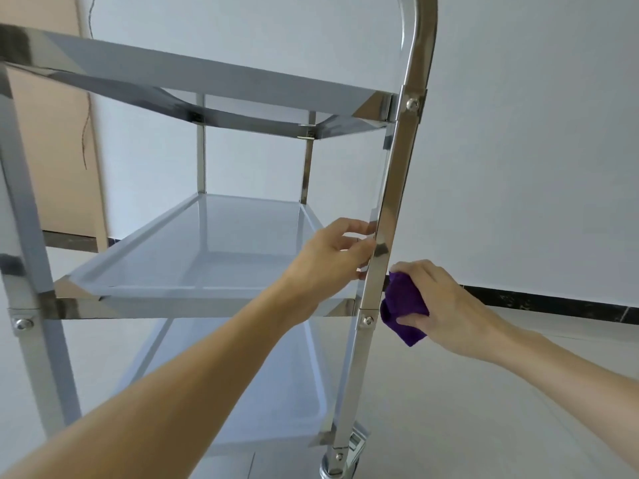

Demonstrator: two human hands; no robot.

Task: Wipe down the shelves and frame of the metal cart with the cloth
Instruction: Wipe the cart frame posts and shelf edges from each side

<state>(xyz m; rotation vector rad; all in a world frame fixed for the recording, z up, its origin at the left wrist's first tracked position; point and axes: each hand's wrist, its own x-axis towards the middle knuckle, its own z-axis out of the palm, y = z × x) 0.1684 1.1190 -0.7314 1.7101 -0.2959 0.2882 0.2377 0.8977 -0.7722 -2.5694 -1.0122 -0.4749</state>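
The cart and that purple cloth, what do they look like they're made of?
The cart looks like polished steel, probably stainless: its upright post mirrors the room, and bolts join the shelves to it. The cloth, bunched in the right hand, looks like soft, fuzzy fabric, perhaps microfibre; its matt surface shows no shine.

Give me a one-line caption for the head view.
Left hand grips the metal cart's upright post while the right hand presses a purple cloth against it beside the middle shelf.

White wall [518, 150] (dark skirting [553, 302]) above pale floor [484, 409].
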